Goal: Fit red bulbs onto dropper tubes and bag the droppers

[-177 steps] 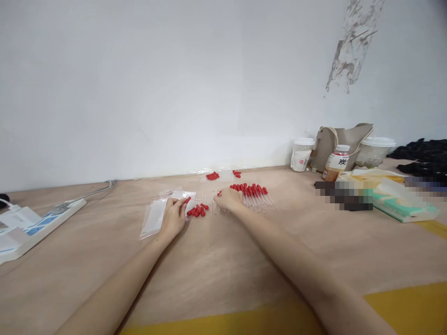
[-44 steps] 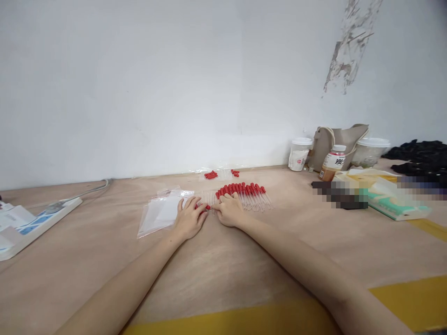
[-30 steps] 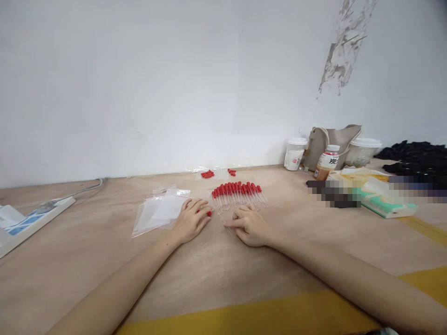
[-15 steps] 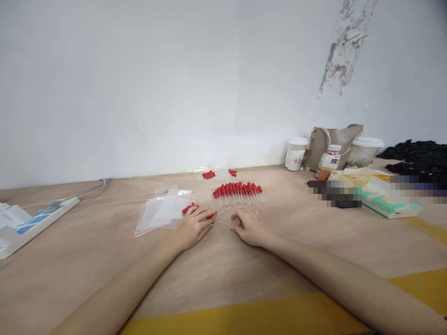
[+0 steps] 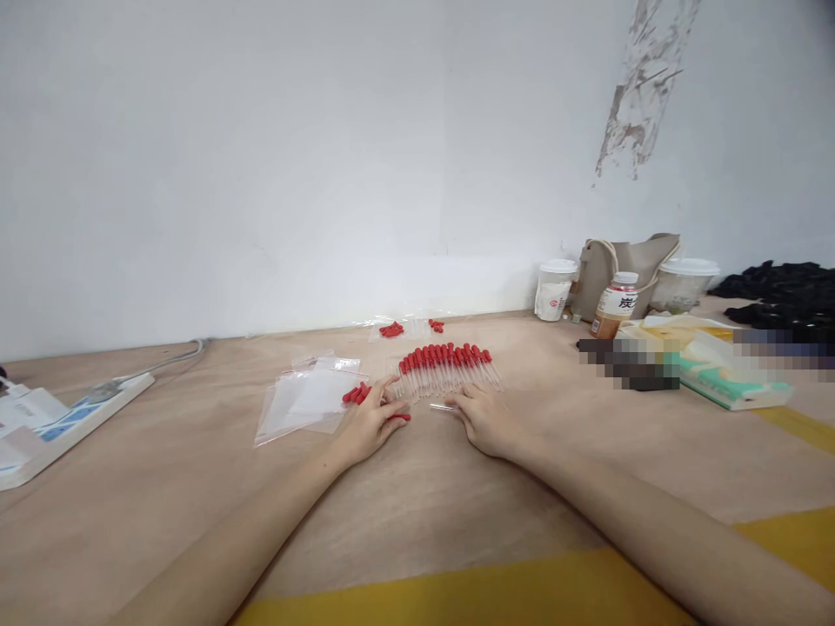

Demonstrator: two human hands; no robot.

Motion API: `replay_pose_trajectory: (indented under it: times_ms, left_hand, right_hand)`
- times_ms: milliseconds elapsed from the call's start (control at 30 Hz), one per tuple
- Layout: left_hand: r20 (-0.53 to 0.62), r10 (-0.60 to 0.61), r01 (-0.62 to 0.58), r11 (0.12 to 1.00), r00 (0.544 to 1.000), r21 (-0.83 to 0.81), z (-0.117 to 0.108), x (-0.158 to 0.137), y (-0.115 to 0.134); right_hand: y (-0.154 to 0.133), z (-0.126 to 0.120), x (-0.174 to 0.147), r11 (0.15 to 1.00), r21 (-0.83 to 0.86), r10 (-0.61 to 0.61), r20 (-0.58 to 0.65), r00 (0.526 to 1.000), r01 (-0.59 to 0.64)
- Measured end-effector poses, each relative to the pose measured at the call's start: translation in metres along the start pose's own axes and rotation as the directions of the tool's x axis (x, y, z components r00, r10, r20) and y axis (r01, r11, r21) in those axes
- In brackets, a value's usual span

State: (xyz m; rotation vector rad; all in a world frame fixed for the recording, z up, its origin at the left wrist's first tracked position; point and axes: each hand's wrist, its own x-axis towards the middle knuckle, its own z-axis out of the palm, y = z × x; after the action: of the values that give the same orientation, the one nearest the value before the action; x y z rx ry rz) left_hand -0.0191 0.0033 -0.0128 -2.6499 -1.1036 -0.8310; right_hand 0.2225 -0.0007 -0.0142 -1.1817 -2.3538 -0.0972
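Observation:
My left hand (image 5: 370,426) is closed, with a red rubber dropper bulb (image 5: 402,416) pinched at its fingertips. Facing it, my right hand (image 5: 484,419) grips a thin clear dropper tube (image 5: 441,407) whose free end points left, toward the bulb. The two pieces are apart. Just beyond the hands lies a row of red-capped droppers (image 5: 447,358), side by side with their clear stems toward me. A small pile of loose red bulbs (image 5: 356,394) rests by the left fingers, partly hidden by them. Clear zip bags (image 5: 306,396) are stacked left of that pile.
Near the wall lie more red bulbs (image 5: 391,329) on clear plastic. A power strip (image 5: 84,417) sits at far left. On the right stand a lidded cup (image 5: 555,291), a drink bottle (image 5: 615,306), a grey bag (image 5: 593,269) and a tissue pack (image 5: 731,374).
The red bulb in my left hand has come down toward me and turned. My right hand has shifted slightly right, with more of the clear tube showing. The view has tilted a little.

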Motion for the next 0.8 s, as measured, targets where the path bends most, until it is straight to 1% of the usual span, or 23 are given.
replay_pose_trajectory:
  times_ms: [67,133,200,300,367,433,533,800]
  left_hand:
    - [0.032,-0.004,0.003,0.999,0.999,0.036,0.0,0.003,0.002]
    - [0.054,-0.014,0.01,0.997,0.998,0.074,-0.001,0.004,0.006]
    - [0.03,-0.036,0.033,0.996,0.999,0.087,-0.004,0.003,0.013]
    - [-0.024,-0.073,0.074,0.996,0.997,0.048,-0.009,0.001,0.025]
    - [-0.013,-0.092,0.092,0.996,0.996,0.01,-0.011,-0.001,0.031]
    - [0.002,-0.11,0.11,0.994,0.994,-0.016,-0.011,-0.002,0.034]
    - [-0.013,-0.132,0.132,0.991,0.991,-0.034,-0.01,-0.003,0.035]
    - [-0.012,-0.112,0.111,0.99,0.994,-0.087,-0.01,-0.001,0.035]
  right_hand:
    - [-0.002,0.0,0.0,0.998,-0.034,-0.044,-0.019,0.999,0.044]
    - [-0.003,0.002,0.0,0.996,-0.051,-0.071,-0.067,0.995,0.068]
    - [-0.003,0.003,-0.001,0.996,-0.038,-0.084,-0.126,0.988,0.08]
    - [-0.005,0.004,-0.002,0.992,0.019,-0.115,-0.2,0.973,0.121]
    - [-0.006,0.003,-0.002,0.986,0.041,-0.146,-0.229,0.962,0.159]
    - [-0.008,0.001,-0.002,0.98,0.044,-0.18,-0.237,0.955,0.195]
    - [-0.011,-0.001,-0.002,0.972,0.043,-0.216,-0.23,0.949,0.232]
    - [-0.012,0.002,-0.004,0.965,0.056,-0.241,-0.197,0.95,0.256]
